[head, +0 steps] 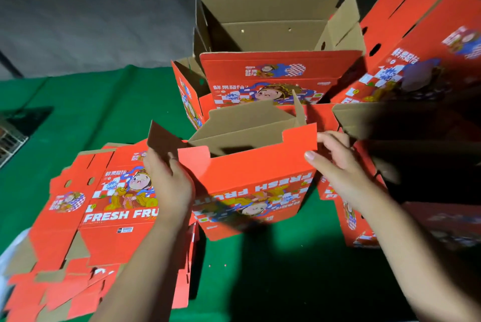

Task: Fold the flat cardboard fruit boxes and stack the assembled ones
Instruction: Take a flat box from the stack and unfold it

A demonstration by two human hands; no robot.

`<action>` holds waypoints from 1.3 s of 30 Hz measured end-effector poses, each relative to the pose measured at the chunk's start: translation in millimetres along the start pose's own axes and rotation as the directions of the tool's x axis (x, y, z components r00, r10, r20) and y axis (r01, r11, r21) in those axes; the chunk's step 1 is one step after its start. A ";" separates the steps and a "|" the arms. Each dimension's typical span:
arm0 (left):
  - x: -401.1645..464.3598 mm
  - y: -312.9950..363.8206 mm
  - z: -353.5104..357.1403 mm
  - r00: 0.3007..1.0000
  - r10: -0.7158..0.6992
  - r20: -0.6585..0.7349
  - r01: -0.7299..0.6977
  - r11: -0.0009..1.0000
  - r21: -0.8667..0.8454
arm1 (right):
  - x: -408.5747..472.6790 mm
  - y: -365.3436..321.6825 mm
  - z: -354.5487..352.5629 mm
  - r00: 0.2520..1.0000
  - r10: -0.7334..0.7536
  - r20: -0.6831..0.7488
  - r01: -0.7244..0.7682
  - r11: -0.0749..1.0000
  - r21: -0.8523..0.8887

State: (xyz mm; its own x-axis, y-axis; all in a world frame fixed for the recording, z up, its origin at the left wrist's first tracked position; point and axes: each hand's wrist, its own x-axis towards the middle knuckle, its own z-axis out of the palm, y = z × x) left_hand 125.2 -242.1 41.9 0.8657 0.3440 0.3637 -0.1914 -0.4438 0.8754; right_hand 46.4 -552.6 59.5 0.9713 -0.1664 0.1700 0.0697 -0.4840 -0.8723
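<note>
Now two hands (171,183) (338,165) grip one half-folded box (250,178).

A half-folded red box (250,183) stands on the green surface (78,103), left hand (169,181) and right hand (335,163) gripping its sides. Flat boxes (104,207) lie left; assembled boxes (276,61) stand behind.

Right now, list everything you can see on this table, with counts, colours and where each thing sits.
Held box: one, red, print upside down, centre, half folded.
Flat boxes: a pile, red, count unclear, left on the table.
Open box: one, red outside, brown inside, behind the held box.
Other boxes: several, red, blurred, right side.
Table cover: one, green.
Left hand: grips the held box's left edge.
Right hand: grips its right top corner.
</note>
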 end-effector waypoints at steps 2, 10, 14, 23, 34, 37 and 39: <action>-0.8 -0.1 -0.2 0.999 0.019 -0.038 -0.016 0.997 0.071 | -4.4 2.1 -6.2 1.000 0.015 -0.001 -0.015 0.998 -0.059; -7.8 13.0 5.0 0.996 0.084 -0.030 -0.083 0.996 0.014 | 6.4 11.3 3.3 0.977 0.101 -0.187 -0.180 0.863 -0.471; -10.0 17.5 20.3 0.977 0.210 0.028 -0.210 0.978 -0.020 | 17.9 8.3 31.6 0.978 0.174 -0.114 -0.170 0.984 0.049; -1.1 -2.3 18.4 0.906 0.339 0.253 -0.410 0.852 0.326 | 18.0 21.4 51.4 0.979 0.167 -0.114 -0.169 0.986 -0.006; 7.4 -12.9 34.4 0.841 0.430 0.328 -0.540 0.687 0.486 | 10.4 15.5 68.9 0.913 0.215 -0.346 -0.229 0.973 0.000; 1.9 -18.6 29.9 0.780 0.457 0.428 -0.618 0.670 0.411 | 13.1 24.7 47.4 0.943 0.107 -0.316 -0.137 0.988 -0.074; -0.2 -15.6 28.4 0.775 0.439 0.454 -0.617 0.682 0.393 | 19.7 30.5 36.9 0.946 0.092 -0.310 -0.131 0.985 -0.108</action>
State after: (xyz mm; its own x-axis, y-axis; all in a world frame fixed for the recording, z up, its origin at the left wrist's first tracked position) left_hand 141.2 -258.7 19.2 0.7970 -0.3039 0.5219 -0.4828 -0.8398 0.2482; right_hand 76.0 -538.9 19.3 0.8553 -0.4679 0.2227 -0.0830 -0.5479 -0.8324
